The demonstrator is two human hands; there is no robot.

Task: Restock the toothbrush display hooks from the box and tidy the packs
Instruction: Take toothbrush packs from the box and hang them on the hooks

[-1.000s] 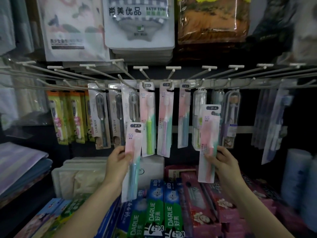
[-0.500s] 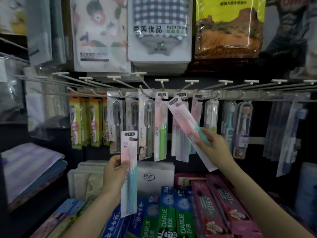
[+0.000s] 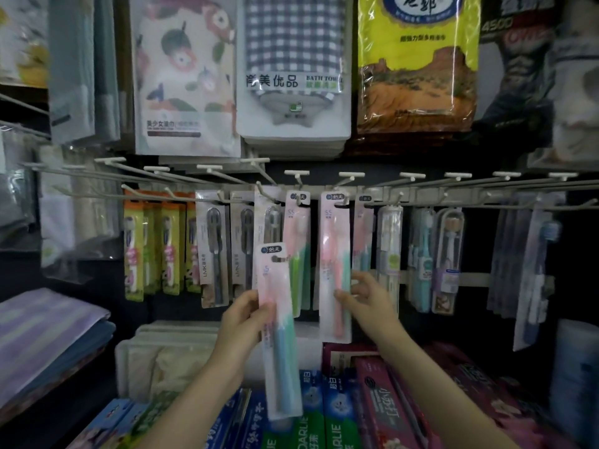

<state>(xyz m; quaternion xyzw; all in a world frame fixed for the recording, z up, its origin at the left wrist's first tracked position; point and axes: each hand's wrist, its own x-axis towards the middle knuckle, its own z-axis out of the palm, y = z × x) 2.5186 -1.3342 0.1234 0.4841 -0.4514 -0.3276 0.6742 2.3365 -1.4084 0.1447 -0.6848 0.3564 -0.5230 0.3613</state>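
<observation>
My left hand (image 3: 241, 322) grips a pink and teal toothbrush pack (image 3: 278, 332) upright, below the row of display hooks (image 3: 296, 186). A pink toothbrush pack (image 3: 335, 264) hangs on the middle hook. My right hand (image 3: 368, 298) touches its lower half with loosely spread fingers, thumb at the pack's front. A matching pack with a green brush (image 3: 298, 251) hangs on the hook to its left, and another pink pack (image 3: 363, 231) to its right. No box is in view.
Orange-green packs (image 3: 152, 247) and grey-brush packs (image 3: 214, 247) fill the left hooks, clear cases (image 3: 449, 257) the right ones. Towel bags (image 3: 293, 69) hang above. Toothpaste boxes (image 3: 327, 416) lie below, folded cloth (image 3: 42, 332) at left.
My right hand hung its pink pack on the middle hook; the pack now hangs straight and the fingers have loosened. My left hand raised its pack a little. The view tilted upward.
</observation>
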